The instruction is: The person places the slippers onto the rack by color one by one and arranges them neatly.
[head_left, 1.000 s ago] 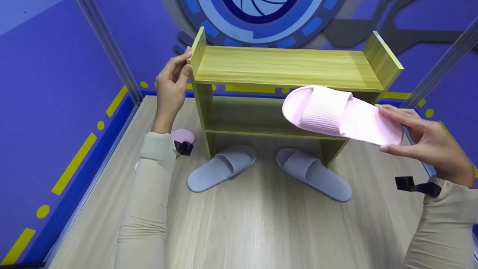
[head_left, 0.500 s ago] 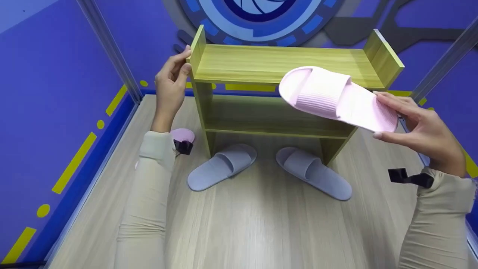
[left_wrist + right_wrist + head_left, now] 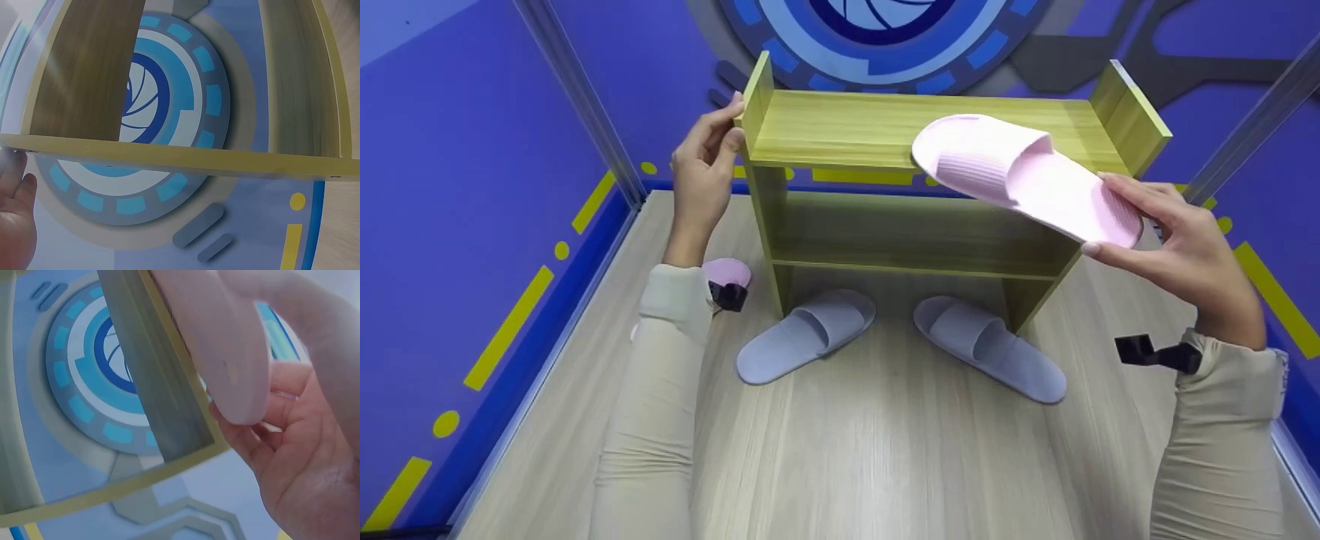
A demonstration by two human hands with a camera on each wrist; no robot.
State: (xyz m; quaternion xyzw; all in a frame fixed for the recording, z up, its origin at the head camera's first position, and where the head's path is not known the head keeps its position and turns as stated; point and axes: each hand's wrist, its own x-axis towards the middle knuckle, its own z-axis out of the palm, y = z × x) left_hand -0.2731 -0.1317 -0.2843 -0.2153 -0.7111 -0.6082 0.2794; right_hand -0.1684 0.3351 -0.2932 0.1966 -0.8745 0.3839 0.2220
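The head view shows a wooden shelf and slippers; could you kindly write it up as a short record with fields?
Right hand: pinches the pink slipper by its heel
Pink slipper: raised, tilted, toe overlapping the wooden shelf in view; contact unclear
Left hand: touches the left side panel
Gray slippers: two, on the floor, toes angled inward
Pink object: left of the shelf, partly hidden by the left arm

pink slipper [image 3: 1035, 176]: matt plstc, ribbed | shelf [image 3: 847, 124]: smooth wd-grain | sleeves [image 3: 652, 420]: cloth

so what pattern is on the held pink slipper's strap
The pale pink strap shows fine parallel ridges, clearest in the head view.
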